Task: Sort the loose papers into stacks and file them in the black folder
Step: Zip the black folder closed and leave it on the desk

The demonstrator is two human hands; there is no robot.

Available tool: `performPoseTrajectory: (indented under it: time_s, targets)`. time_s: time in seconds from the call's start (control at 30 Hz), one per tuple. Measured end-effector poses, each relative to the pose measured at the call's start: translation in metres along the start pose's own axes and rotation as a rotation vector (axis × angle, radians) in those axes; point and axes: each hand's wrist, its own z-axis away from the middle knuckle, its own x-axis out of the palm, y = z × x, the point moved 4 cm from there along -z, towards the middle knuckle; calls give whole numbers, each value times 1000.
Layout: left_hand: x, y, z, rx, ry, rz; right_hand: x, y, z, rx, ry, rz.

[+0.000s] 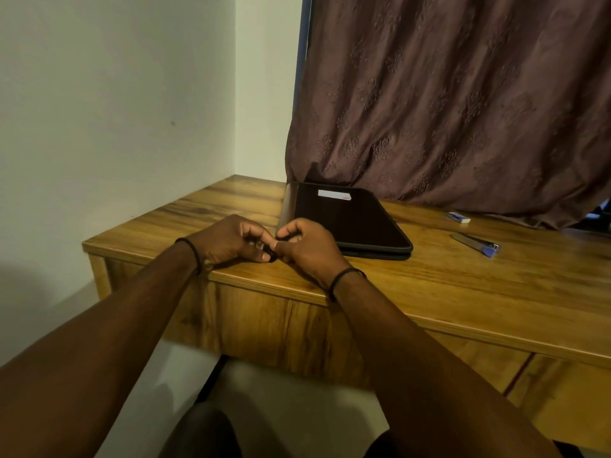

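The wooden surface point(429, 292) carries the closed black folder point(347, 219), just beyond the right grip point(307, 246). No loose papers show. The left grip point(228, 239) meets it, both curled nearly closed, pinching 1 small dark piece point(271, 256) of unclear kind. Probably best: work it gently, fingertips close, then open the folder.

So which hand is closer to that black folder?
Right. The right hand is just in front of the black folder, at its left edge; the left hand is farther left.
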Motion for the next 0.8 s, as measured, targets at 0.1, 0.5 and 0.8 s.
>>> performPoseTrajectory:
  time_s: [0.1, 0.5, 0.8]
  targets:
    - [1, 1, 0, 2, 26, 23, 2, 1, -3, -8, 39, 31]
    - [13, 9, -9, 60, 286, -399, -4, 4, -6, -172, 138, 290]
    - [5, 11, -5, 29, 420, -463, -32, 9, 2, -275, 267, 599]
